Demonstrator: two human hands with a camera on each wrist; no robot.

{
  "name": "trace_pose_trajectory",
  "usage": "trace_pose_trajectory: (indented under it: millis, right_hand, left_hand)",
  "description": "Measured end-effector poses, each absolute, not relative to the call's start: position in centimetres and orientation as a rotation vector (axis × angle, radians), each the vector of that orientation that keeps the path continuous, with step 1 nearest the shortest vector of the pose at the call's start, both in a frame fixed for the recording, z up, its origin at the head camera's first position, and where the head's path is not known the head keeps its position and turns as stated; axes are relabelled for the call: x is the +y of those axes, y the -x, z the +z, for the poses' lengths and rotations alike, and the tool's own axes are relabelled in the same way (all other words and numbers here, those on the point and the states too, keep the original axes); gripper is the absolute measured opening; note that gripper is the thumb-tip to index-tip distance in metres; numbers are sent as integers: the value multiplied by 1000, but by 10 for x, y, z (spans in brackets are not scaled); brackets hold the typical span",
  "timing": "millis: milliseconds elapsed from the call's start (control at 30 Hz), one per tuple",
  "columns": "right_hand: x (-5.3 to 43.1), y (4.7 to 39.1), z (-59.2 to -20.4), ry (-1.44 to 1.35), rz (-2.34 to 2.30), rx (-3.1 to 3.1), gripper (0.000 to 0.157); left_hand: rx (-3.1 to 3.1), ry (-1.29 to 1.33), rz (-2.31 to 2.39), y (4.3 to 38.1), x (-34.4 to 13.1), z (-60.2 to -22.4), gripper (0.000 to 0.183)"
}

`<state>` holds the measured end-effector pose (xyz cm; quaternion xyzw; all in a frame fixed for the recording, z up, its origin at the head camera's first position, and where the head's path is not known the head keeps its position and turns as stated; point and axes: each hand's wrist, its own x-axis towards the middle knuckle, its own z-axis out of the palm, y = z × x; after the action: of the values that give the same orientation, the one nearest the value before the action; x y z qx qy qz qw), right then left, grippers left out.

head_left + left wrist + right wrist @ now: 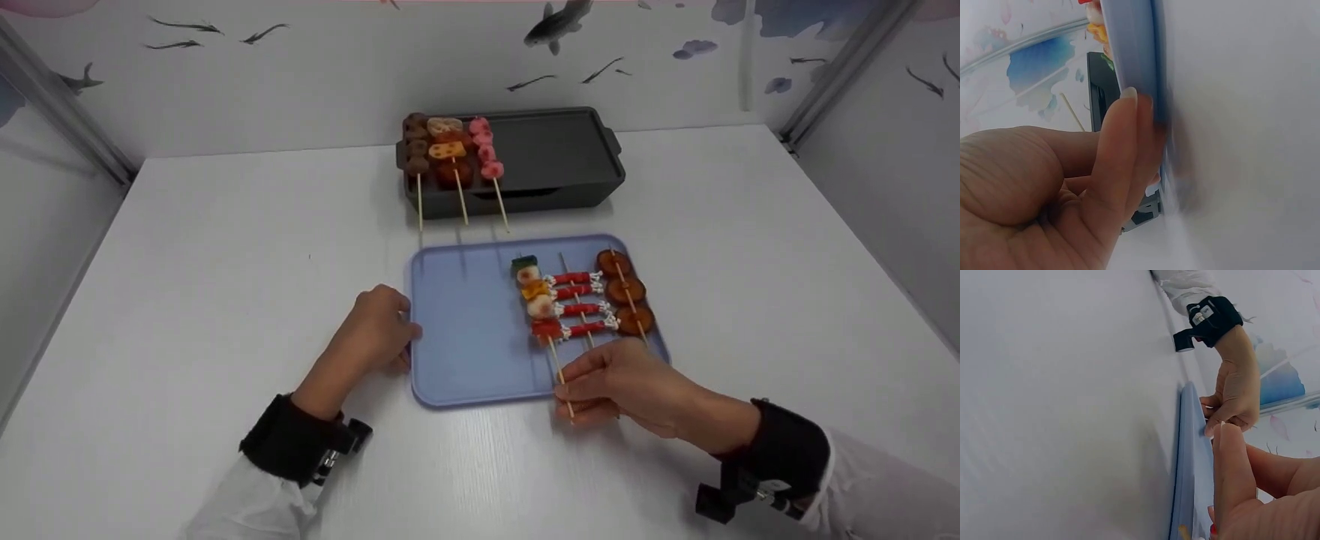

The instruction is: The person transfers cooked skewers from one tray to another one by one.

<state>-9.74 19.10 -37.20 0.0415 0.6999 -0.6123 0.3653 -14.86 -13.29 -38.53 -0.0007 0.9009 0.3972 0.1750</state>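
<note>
Blue, the tray [469,330] spread from the left edge my left hand [379,326] pinched to the mixed skewer [537,296] over its right half, whose stick [555,356] my right hand [634,384] gripped by the near rim.

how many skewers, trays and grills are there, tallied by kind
Food skewers: 6 (3 on the dark grill, 3 at the blue tray, one of these pinched by the right hand)
Trays: 1
Grills: 1
Total: 8
</note>
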Motion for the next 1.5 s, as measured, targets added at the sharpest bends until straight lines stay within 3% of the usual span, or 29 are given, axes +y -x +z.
trace_pose_trajectory:
  millis: [400,833,1067,1233,1500]
  right_hand:
    - [190,102,-371,174,-1293,2120,26]
    - [192,105,-374,300,-1235,2126,27]
    - [204,115,-363,443,-1127,2488,23]
    - [224,133,-356,426,-1096,2753,18]
    - [264,161,-354,258,-917,2912,29]
  left_hand:
    - [2545,4,1101,150,-133,-383,31]
    - [2537,33,1105,149,-133,-384,30]
    - [2551,-5,1089,149,-134,-383,33]
    - [2498,22,1148,149,-134,-383,35]
    - [2499,46,1162,148,-132,-383,21]
